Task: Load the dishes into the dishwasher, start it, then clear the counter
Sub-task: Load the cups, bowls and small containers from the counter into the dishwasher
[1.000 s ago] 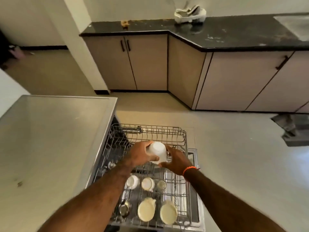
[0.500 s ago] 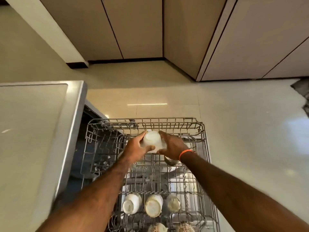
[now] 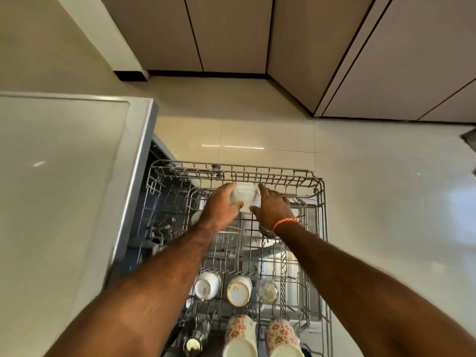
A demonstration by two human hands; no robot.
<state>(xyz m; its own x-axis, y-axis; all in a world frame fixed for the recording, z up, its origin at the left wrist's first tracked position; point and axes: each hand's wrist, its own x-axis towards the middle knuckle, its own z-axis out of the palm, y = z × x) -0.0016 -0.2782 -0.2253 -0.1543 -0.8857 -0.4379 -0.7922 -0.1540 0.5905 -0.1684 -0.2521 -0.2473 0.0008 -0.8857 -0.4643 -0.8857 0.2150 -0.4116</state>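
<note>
A white bowl [image 3: 244, 195] sits upside down between both hands over the far end of the pulled-out grey wire rack [image 3: 319, 202]. My left hand [image 3: 219, 210] grips its left side and my right hand [image 3: 273, 208], with an orange band at the wrist, holds its right side. Nearer me in the rack stand two white cups [image 3: 206, 285] [image 3: 239, 289], a glass [image 3: 268, 292] and two flower-patterned mugs [image 3: 240, 333] [image 3: 282, 336], all mouth down.
The dishwasher's flat steel top [image 3: 64, 202] fills the left side. Beige cabinet doors [image 3: 231, 32] run along the back over a pale tiled floor [image 3: 386, 202]. A steel item [image 3: 266, 231] lies in the rack under my right wrist.
Both hands have carried the bowl farther out toward the rack's far edge. The view has tilted further down.
</note>
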